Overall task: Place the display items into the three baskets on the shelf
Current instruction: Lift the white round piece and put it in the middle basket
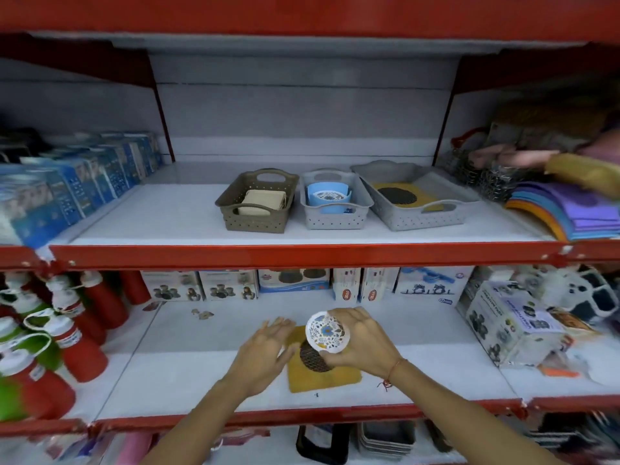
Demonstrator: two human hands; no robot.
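baskets (337, 209): 3 | right grip (360, 340): grasping 1 floral lid (326, 331) | left grip (265, 347): released

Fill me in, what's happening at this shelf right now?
A person is stocking three baskets on the upper shelf. The right hand holds a round floral-patterned item over a yellow mat on the lower shelf; the left hand hovers open beside it. The brown basket holds a beige piece, the middle grey basket a blue container, the wide grey basket a similar yellow mat.

Floral round container (326, 331) above yellow mat (322, 377)
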